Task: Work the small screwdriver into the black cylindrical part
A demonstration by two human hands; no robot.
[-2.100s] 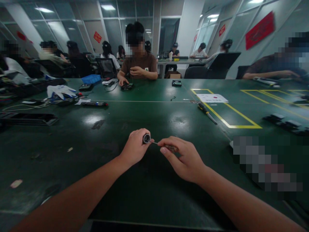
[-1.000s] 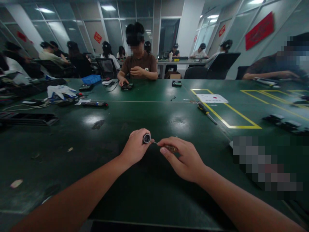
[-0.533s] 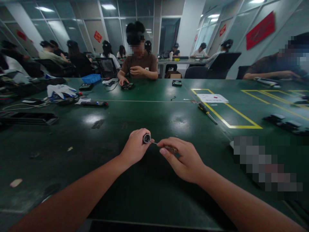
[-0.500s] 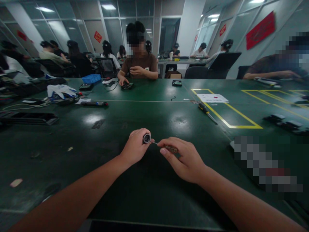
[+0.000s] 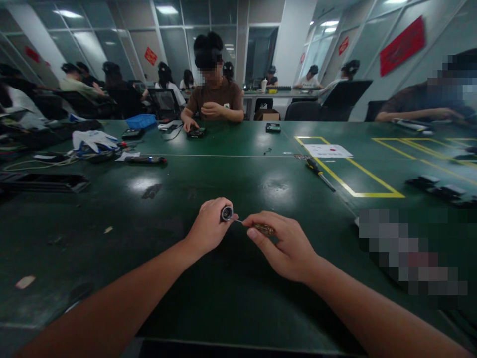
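Wrapped in my left hand [image 5: 208, 224] is a dark round part [image 5: 226, 214] with a hollow, ring-shaped end turned toward me; the fingers hide the rest of it. My right hand [image 5: 282, 243] is closed round the brownish, see-through handle of a small screwdriver [image 5: 265, 228]. Its thin metal shaft points left and reaches the rim of the round part. Whether the tip sits inside or only touches the edge, I cannot tell. Both hands are above the green table [image 5: 238, 308], close to its front edge.
A larger yellow-and-black screwdriver [image 5: 320, 174] lies by a yellow tape outline and a paper sheet [image 5: 328, 150]. White gloves [image 5: 94, 141], a blue bin [image 5: 140, 121] and a black tray [image 5: 44, 183] are at left. Across the table a person [image 5: 214, 99] handles a small black device [image 5: 196, 132].
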